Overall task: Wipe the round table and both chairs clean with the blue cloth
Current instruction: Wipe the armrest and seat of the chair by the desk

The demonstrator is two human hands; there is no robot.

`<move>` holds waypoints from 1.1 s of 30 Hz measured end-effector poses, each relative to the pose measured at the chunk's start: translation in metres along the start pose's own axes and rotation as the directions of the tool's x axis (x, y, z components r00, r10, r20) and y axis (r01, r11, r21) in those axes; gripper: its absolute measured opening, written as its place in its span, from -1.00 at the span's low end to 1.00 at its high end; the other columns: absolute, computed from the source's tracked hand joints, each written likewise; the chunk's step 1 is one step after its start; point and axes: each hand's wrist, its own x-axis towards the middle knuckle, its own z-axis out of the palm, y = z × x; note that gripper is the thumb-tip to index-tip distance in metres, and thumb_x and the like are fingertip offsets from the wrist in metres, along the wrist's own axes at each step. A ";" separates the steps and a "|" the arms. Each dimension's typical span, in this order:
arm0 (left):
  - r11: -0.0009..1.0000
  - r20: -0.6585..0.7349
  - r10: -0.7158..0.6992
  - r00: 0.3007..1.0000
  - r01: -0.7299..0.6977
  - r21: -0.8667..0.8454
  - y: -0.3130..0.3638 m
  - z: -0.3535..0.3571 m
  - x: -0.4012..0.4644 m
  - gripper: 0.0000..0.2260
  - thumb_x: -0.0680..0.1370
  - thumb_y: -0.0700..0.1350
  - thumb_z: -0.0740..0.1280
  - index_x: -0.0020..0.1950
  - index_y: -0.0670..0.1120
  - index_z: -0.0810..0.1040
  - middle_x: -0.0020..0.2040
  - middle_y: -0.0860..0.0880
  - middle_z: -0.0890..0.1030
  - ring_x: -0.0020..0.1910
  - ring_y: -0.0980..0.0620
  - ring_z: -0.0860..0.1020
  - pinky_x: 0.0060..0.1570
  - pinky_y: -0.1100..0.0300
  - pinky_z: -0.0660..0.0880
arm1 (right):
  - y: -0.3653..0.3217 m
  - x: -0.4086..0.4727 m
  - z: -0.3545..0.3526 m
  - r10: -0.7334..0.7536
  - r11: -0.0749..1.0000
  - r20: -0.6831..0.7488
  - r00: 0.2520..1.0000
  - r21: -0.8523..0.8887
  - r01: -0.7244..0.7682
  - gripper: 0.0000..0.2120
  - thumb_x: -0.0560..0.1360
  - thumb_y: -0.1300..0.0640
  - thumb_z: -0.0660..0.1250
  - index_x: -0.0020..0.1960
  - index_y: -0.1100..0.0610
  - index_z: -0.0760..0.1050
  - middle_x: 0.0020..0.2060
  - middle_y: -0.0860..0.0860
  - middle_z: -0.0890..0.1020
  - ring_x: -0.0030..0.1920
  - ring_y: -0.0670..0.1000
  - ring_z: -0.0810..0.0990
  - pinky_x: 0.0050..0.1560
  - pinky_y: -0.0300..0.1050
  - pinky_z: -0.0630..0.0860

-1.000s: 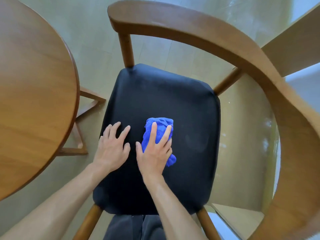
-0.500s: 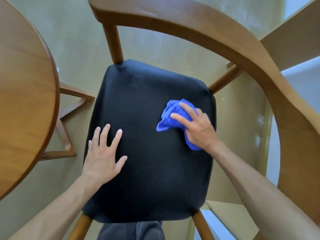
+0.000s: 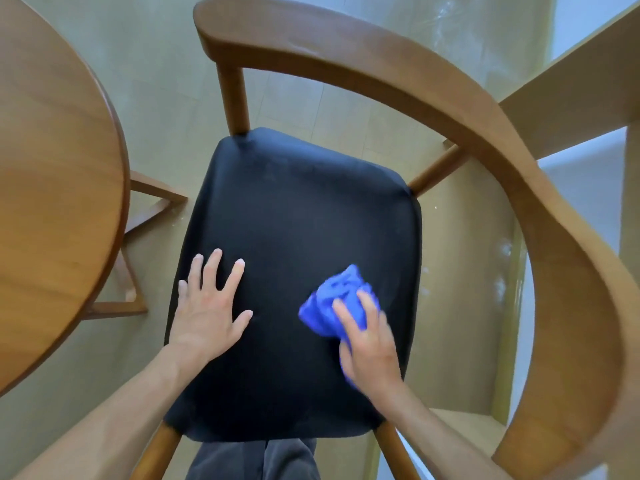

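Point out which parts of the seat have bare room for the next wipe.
Bare: the rear half of the black seat toward the backrest posts, and the strip between the left hand and right hand. Crowded: the front right, under the blue cloth.

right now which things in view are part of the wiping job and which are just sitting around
Part of the job:
blue cloth, pressed by the right hand
chair with black seat, left hand resting flat on it
round table

Just around:
pale wooden panel at upper right
floor
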 end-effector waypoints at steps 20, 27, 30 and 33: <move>1.000 0.037 -0.010 0.999 0.010 0.014 0.005 -0.006 0.000 -0.24 0.51 0.23 0.27 0.58 0.07 -0.05 0.57 -0.10 -0.14 0.54 -0.18 -0.19 0.47 -0.13 0.12 | -0.031 -0.001 0.013 0.118 0.987 -0.047 0.992 0.117 -0.112 -0.43 0.18 0.32 0.45 0.19 0.12 0.54 0.24 0.21 0.48 -0.07 0.25 0.56 -0.13 0.03 0.58; 1.000 0.017 0.000 1.000 -0.001 0.027 -0.002 0.004 0.001 -0.25 0.52 0.27 0.19 0.57 0.12 -0.13 0.57 -0.07 -0.18 0.54 -0.16 -0.21 0.48 -0.09 0.06 | -0.012 0.084 -0.017 -0.233 0.973 -0.095 0.968 -0.018 0.232 -0.48 0.20 0.36 0.42 0.13 0.05 0.61 0.14 0.16 0.59 -0.25 0.21 0.51 -0.28 0.01 0.52; 1.000 0.008 0.009 1.000 -0.009 -0.008 -0.004 0.008 0.002 -0.26 0.52 0.26 0.23 0.57 0.12 -0.10 0.58 -0.06 -0.15 0.54 -0.15 -0.22 0.48 -0.10 0.07 | -0.018 0.188 -0.032 0.515 0.843 -0.223 0.828 0.305 -0.442 -0.46 0.42 0.27 0.29 0.39 0.04 0.37 0.36 0.13 0.34 0.14 0.27 0.44 0.10 0.07 0.46; 0.997 -0.012 0.015 1.000 -0.016 -0.078 -0.005 0.007 0.002 -0.26 0.50 0.21 0.31 0.57 0.11 0.02 0.59 -0.06 -0.07 0.55 -0.15 -0.16 0.47 -0.12 0.17 | -0.070 0.257 -0.025 0.597 0.784 -0.191 0.779 0.345 -0.516 -0.44 0.44 0.24 0.22 0.43 0.00 0.29 0.37 0.13 0.30 0.17 0.25 0.44 0.10 0.03 0.41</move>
